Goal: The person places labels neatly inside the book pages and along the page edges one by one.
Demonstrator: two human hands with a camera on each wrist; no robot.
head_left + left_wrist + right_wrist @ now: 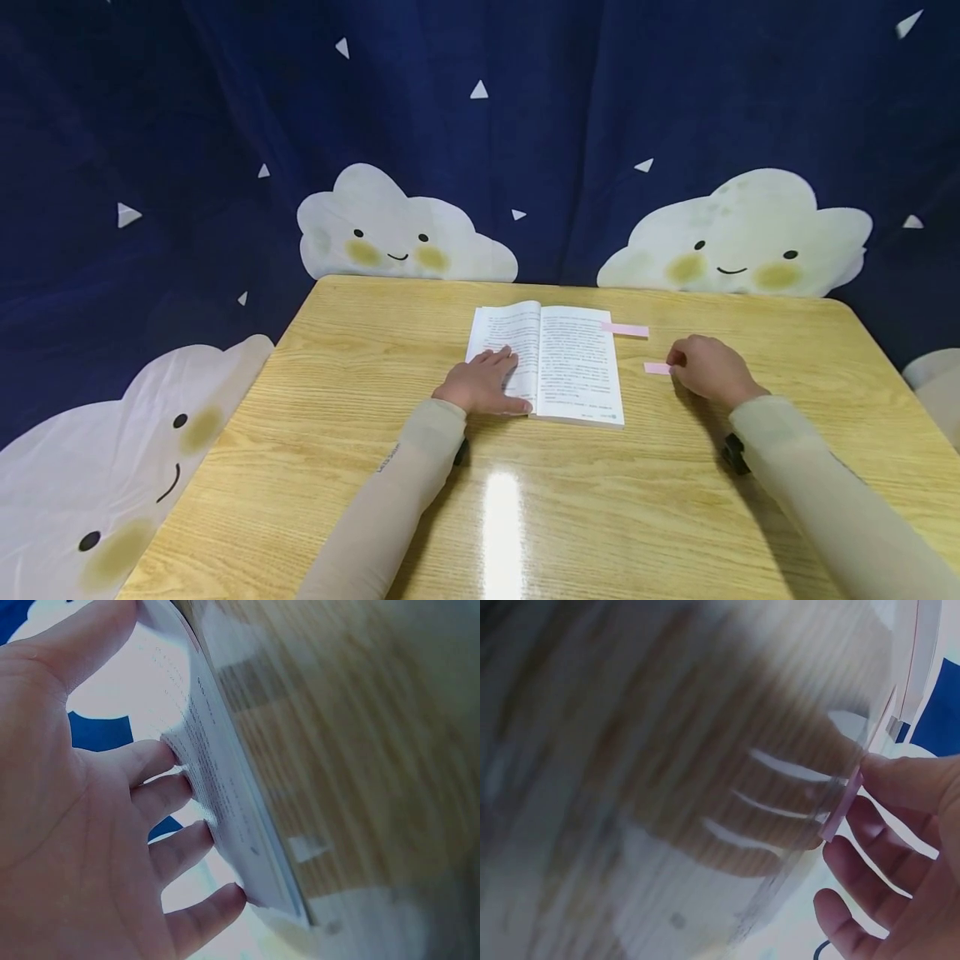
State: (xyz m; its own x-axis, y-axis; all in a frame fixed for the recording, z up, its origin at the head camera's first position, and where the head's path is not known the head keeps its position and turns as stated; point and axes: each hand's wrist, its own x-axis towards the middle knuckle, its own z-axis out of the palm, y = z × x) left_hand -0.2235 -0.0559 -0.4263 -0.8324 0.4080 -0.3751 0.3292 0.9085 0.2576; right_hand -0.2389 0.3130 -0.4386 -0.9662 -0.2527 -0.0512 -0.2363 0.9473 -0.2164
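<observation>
An open book (576,362) with printed pages lies on the table. My left hand (483,383) rests on its left page with the fingers spread and the thumb near the lower end of the gutter. In the left wrist view, the fingertips touch the printed page (217,795). To the right of the book, my right hand (708,367) pinches the right end of a small pink paper strip (657,368), low over the table. The right wrist view shows the thumb on that strip (844,806). Another pink paper strip (628,330) sticks out past the right page's edge, near the top.
The wooden table (360,358) carries a bright light reflection at its front. Behind it hangs a dark blue curtain (555,100) with smiling white clouds and small triangles. Dark wrist devices sit under both sleeves.
</observation>
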